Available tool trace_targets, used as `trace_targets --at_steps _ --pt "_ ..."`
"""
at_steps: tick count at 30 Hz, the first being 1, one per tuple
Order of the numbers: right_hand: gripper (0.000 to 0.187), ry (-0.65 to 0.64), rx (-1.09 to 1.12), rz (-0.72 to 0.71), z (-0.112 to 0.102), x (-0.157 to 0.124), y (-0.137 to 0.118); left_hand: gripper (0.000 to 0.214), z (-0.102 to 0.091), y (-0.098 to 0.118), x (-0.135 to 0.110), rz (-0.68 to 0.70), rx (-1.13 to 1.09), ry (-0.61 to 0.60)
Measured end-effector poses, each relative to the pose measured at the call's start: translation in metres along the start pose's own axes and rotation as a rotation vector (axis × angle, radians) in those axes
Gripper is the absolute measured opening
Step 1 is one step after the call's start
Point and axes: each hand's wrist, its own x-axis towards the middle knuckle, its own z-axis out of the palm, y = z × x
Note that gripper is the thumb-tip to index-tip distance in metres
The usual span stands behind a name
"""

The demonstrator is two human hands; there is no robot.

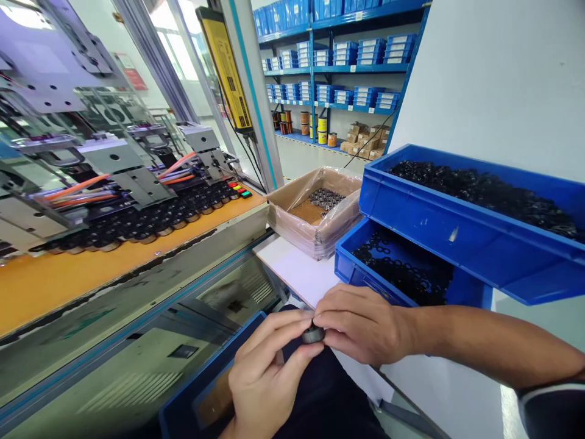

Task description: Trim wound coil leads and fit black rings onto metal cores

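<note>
A small dark round part [313, 333] with a dull metallic side is held up over my lap. My left hand [269, 360] pinches it from the left between thumb and fingertips. From the right, my right hand [361, 323] has its fingers closed at the part's top and right edge. Any smaller piece under the right fingertips is hidden. Beyond the right hand stands a lower blue bin [354, 268] with loose black rings [411, 274] in it. Farther off, an open cardboard box [292, 228] lined with clear plastic holds several small round metallic parts [325, 198].
An upper blue bin [457, 228], heaped with black pieces [475, 183], overhangs the lower one. Left is a machine [137, 174] above rows of dark round parts [150, 222] on an orange bench top [27, 292]. A blue container [178, 408] stands below my left hand.
</note>
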Motion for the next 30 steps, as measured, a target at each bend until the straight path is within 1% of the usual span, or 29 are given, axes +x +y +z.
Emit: trace_targets --at_steps 3,5,8,10,11,12,13,16,18,19,21,23,25,26,27,28,30 --pt "0.008 -0.030 -0.071 -0.022 -0.002 0.001 0.002 0.026 0.007 -0.002 0.001 -0.170 -0.136 0.037" --pt "0.010 -0.045 -0.083 0.014 -0.002 0.003 0.003 0.022 0.011 -0.006 0.002 -0.326 -0.278 0.041" --pt "0.012 -0.024 -0.038 0.098 -0.003 0.006 0.003 0.020 0.013 -0.011 0.002 -0.542 -0.601 0.005" --pt "0.013 -0.011 -0.011 0.109 -0.004 0.007 0.003 0.024 0.013 -0.014 0.001 -0.608 -0.733 -0.046" --pt "0.013 -0.009 -0.007 0.099 -0.004 0.006 0.003 0.025 0.012 -0.015 0.000 -0.605 -0.724 -0.069" --pt "0.014 -0.007 -0.008 0.086 -0.004 0.006 0.003 0.027 0.010 -0.015 0.001 -0.568 -0.664 -0.076" --pt "0.016 -0.006 -0.011 0.074 -0.004 0.005 0.003 0.030 0.008 -0.016 0.002 -0.496 -0.570 -0.067" --pt "0.016 -0.019 -0.015 0.073 -0.003 0.003 0.004 0.035 0.000 -0.017 0.007 -0.185 -0.217 -0.052" --pt "0.014 -0.035 -0.004 0.088 -0.001 0.002 0.003 0.033 -0.003 -0.017 0.010 -0.012 -0.062 -0.089" --pt "0.013 -0.040 0.007 0.090 0.000 0.001 0.002 0.033 -0.003 -0.017 0.011 0.043 -0.018 -0.106" --pt "0.013 -0.042 0.030 0.093 0.001 0.002 0.001 0.032 -0.001 -0.015 0.011 0.102 0.024 -0.108" --pt "0.014 -0.058 0.039 0.107 0.001 0.003 -0.001 0.028 0.002 -0.014 0.009 0.101 0.060 -0.100" --pt "0.017 -0.093 -0.010 0.124 -0.003 0.004 0.001 0.023 -0.001 -0.016 0.010 0.087 0.125 -0.086" --pt "0.020 -0.115 -0.065 0.132 -0.006 0.003 0.004 0.020 -0.008 -0.020 0.013 0.092 0.188 -0.066" --pt "0.023 -0.134 -0.132 0.140 -0.011 0.000 0.009 0.017 -0.018 -0.025 0.018 0.104 0.282 -0.033" --pt "0.028 -0.148 -0.203 0.151 -0.017 -0.004 0.017 0.014 -0.033 -0.031 0.026 0.110 0.407 0.009" --pt "0.029 -0.165 -0.322 0.210 -0.030 -0.018 0.039 0.014 -0.074 -0.046 0.047 0.069 0.736 0.098"
